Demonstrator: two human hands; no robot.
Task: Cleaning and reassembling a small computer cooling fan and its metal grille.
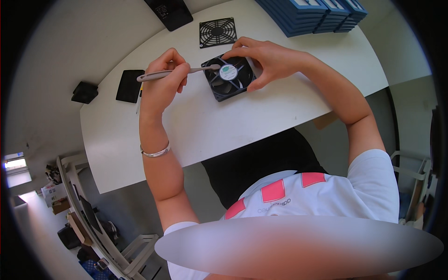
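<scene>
My left hand [164,81] is closed around a pale toothbrush-like brush [198,69], whose head rests over the black square cooling fan [219,86] beside its round central label. My right hand [268,63] grips that fan by its right side, thumb at the near edge and fingers at the far one. A black fan grille [217,32] lies just beyond the fan on the white desk [116,149]. Left of my left hand are a flat black pad [127,85] and a thin tool with a yellow handle [140,93], partly hidden by my arm.
Stacks of blue boxes [308,18] stand at the back right. A black flat object [168,13] is at the back edge. A small dark object [85,92] sits beyond the desk's left edge. A black chair seat [252,154] is below the front edge.
</scene>
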